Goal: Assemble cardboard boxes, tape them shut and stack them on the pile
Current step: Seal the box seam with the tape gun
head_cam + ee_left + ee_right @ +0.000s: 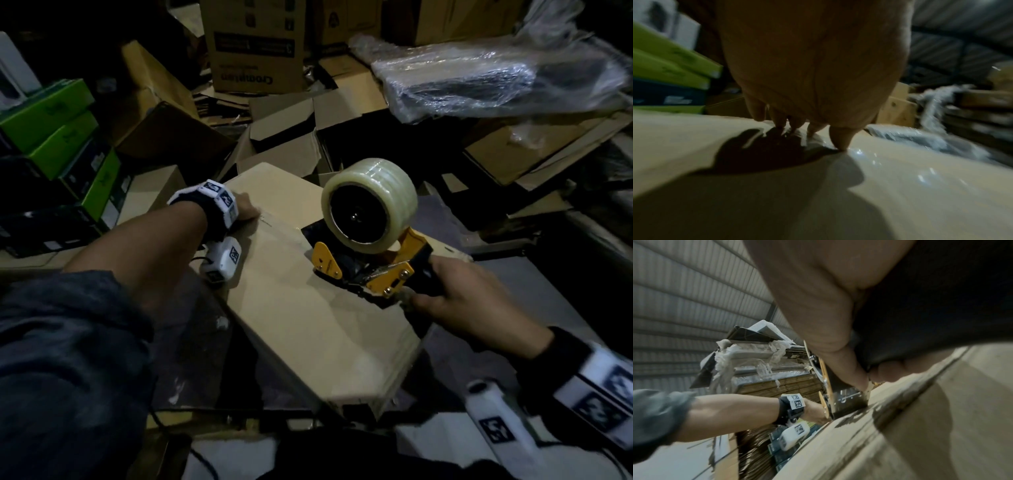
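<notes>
Green boxes (51, 116) stacked at far left, dark boxes (44, 222) under them. Printed brown carton (253, 48) at top centre, lettering upside down. Plastic-wrapped dark bundle (479, 75) at upper right, lying on flat cardboard sheets (534, 150). Corrugated metal wall (684, 305) behind wrapped stack of flat cardboard (781, 384) in right wrist view.

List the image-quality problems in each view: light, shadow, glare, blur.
Head view: dim overall, corners nearly black, box and tape gun lit best, right hand slightly smeared. Left wrist view: left hand casts a hard shadow on the box, tape glints beside it, background streaked by motion blur. Right wrist view: hand and box close and soft, wide-angle bending.
</notes>
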Demonstrator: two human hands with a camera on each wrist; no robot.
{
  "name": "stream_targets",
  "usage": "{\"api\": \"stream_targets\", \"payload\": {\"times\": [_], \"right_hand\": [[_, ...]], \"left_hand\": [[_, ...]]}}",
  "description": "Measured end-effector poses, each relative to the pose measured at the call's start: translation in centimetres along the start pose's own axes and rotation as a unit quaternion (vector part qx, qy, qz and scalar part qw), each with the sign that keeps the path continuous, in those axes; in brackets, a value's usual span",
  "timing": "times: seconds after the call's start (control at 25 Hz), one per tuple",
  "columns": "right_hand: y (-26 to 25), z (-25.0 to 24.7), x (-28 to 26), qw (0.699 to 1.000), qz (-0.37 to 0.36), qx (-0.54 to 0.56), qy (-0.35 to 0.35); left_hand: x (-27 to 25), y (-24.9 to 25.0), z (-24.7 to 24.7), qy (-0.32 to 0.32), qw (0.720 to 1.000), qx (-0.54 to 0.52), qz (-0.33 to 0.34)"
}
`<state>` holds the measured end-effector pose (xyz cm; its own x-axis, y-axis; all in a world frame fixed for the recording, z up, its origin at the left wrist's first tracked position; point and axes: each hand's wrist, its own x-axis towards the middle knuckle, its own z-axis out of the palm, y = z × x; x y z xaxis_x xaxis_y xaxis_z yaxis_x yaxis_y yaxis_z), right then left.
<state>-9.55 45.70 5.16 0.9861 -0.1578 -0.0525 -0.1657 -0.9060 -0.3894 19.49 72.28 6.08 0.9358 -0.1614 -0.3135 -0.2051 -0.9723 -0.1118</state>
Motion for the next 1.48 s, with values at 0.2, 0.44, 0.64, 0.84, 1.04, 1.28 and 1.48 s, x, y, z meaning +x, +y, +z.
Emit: {"api": "stream_targets", "payload": {"times": [0.2, 0.44, 0.64, 0.84, 1.04, 1.28, 1.48], "right_hand": [[1.1, 1.1, 0.7, 0.999, -0.027, 0.026, 0.017], [0.0, 0.5, 0.2, 0.998, -0.014, 0.048, 0.024], [-0.8, -0.3, -0.3, 0.999, 0.007, 0.044, 0.014], [-1.4, 0.0, -0.9, 0.999, 0.011, 0.014, 0.031], [-1.2, 0.3, -1.2, 0.999, 0.003, 0.029, 0.038], [1.3, -0.2, -3.7, 0.998, 0.006, 0.041, 0.043], [6.0, -1.5, -9.4, 0.998, 0.003, 0.051, 0.031]], "left_hand": [[-5.5, 4.4, 3.0, 0.006, 0.992, 0.009, 0.127], [-12.1, 7.4, 4.3, -0.049, 0.948, 0.100, 0.297], [-14.5, 7.3, 6.1, -0.006, 0.948, 0.057, 0.314], [-14.7, 7.4, 8.7, 0.093, 0.953, 0.000, 0.289], [-14.9, 7.6, 9.8, 0.167, 0.945, 0.015, 0.280], [-14.6, 7.8, 10.2, 0.143, 0.957, -0.010, 0.251], [-15.8, 8.6, 9.7, 0.102, 0.977, -0.010, 0.187]]}}
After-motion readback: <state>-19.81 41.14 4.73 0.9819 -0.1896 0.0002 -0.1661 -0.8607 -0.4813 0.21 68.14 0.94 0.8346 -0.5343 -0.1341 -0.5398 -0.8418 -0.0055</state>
